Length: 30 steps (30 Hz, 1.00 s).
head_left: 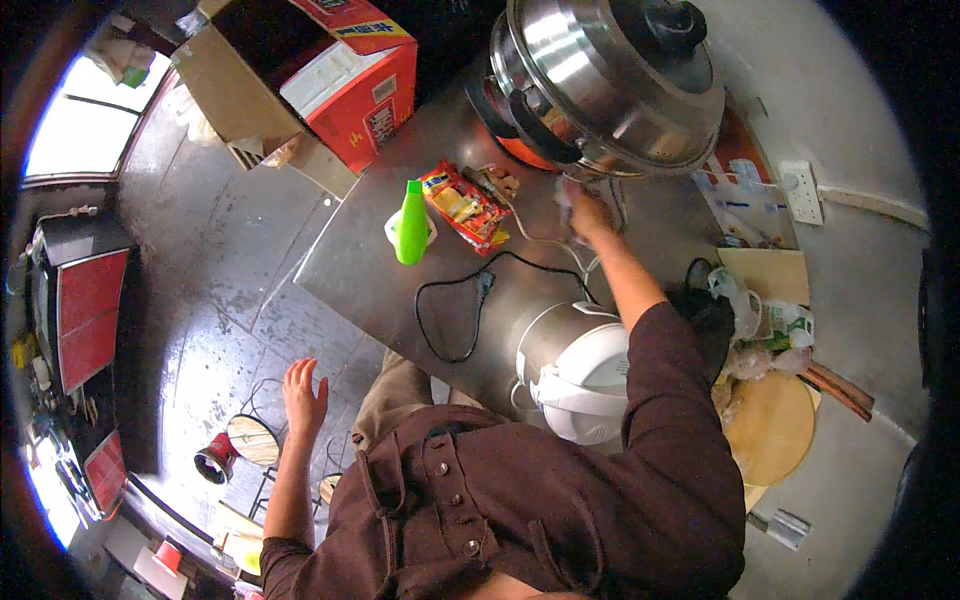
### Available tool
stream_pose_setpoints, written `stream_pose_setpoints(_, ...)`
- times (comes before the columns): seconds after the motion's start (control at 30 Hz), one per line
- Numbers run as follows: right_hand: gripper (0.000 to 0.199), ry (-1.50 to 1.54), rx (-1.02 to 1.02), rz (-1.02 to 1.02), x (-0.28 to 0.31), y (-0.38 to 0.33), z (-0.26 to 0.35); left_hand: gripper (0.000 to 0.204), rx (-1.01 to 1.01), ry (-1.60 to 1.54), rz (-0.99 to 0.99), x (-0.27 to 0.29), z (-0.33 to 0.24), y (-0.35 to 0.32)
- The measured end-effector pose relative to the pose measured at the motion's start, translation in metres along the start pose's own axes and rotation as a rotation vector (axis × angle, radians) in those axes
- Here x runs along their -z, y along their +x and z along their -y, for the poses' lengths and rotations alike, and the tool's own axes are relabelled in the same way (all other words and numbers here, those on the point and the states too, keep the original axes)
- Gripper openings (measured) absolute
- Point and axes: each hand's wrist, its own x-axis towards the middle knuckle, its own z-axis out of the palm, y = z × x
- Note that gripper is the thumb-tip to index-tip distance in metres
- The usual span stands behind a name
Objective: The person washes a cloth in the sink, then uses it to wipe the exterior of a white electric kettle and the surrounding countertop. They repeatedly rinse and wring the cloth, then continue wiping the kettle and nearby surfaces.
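Observation:
My right hand (pixel 585 212) reaches across the steel table (pixel 360 250) and is closed on a pale crumpled cloth (pixel 566 195), pressed at the base of a big steel pot with a lid (pixel 610 75). My left hand (pixel 303 395) hangs open over the floor, off the table's left edge, holding nothing. A white and silver rice cooker (pixel 575 375) stands close to my body under the right arm. A black cord (pixel 455 300) loops on the table before it.
A green squeeze bottle (pixel 411 222) and a red snack packet (pixel 466 206) lie mid-table. A red and white cardboard box (pixel 340 75) sits at the far left corner. Round wooden boards (pixel 770 425), bags and a wall socket (pixel 802 190) crowd the right side.

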Motion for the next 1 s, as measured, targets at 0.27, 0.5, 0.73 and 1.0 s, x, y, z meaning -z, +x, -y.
stream_pose_setpoints(0.27,0.033,-0.302,0.436,0.021,-0.038,-0.055,0.038,0.042,-0.087,-0.070,-0.013,0.006,-0.017,0.040)
stream_pose_setpoints(0.5,0.034,-0.005,-0.169,-0.080,-0.030,0.015,-0.114,0.040,-0.072,-0.057,-0.057,0.008,0.004,0.025)
stream_pose_setpoints(0.73,0.036,-0.212,0.298,0.349,-0.006,-0.033,0.080,0.041,-0.005,-0.027,-0.138,0.013,-0.014,-0.049)
stream_pose_setpoints(1.0,0.026,-0.062,0.583,-0.060,0.086,-0.091,0.039,0.040,0.163,0.030,-0.280,0.037,0.012,-0.143)
